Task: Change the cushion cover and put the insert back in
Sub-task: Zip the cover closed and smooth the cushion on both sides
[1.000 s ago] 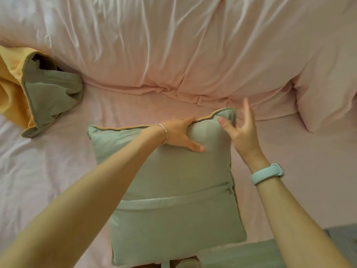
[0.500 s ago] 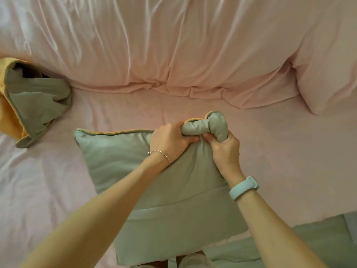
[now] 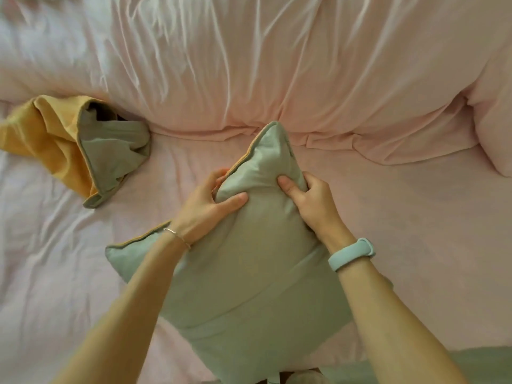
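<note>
Sage-green fabric bunches under both hands: the left hand (image 3: pixel 208 207) and right hand (image 3: pixel 309 197) each grip the far corner of the stuffed sage-green square cushion (image 3: pixel 249 278), which points away toward the rumpled pink duvet (image 3: pixel 249 65). It lies on the pink bedsheet (image 3: pixel 415 217), the insert filling its cover. Far left lies an empty crumpled yellow-and-green cushion cover (image 3: pixel 69 145).

Both forearms are bare, with no sleeves in view. The left wrist carries a thin silver-toned bracelet (image 3: pixel 177 237), a fine chain or bangle, too slim to tell which. The right wrist wears a pale mint-blue band (image 3: pixel 351 254), smooth and rounded, apparently a fitness tracker strap; its face is turned away toward three o'clock. No rings show on either hand.
</note>
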Action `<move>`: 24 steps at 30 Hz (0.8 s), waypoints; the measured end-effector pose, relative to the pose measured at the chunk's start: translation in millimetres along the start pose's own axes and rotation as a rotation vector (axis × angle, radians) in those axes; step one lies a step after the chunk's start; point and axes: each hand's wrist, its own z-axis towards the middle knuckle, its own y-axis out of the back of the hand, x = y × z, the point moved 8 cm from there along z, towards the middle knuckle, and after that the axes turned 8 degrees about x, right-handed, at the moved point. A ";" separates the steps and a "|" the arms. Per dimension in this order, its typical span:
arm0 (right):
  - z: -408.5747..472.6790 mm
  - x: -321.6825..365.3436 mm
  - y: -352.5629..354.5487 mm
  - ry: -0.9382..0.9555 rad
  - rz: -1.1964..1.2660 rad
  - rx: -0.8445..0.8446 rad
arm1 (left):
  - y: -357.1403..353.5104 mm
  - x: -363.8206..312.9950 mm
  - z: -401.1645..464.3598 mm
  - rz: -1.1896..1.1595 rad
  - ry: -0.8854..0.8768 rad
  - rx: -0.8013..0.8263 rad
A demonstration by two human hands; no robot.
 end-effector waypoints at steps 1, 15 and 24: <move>0.1 7.8 -4.8 0.046 0.012 -0.036 | 7.9 -5.5 0.5 -0.035 0.023 0.080; 20.4 62.1 -86.2 0.063 -0.098 0.305 | 70.5 -16.1 10.5 -0.075 -0.153 -0.541; 22.8 72.2 -70.1 0.093 -0.481 -0.119 | 82.6 28.4 12.5 0.179 0.071 0.097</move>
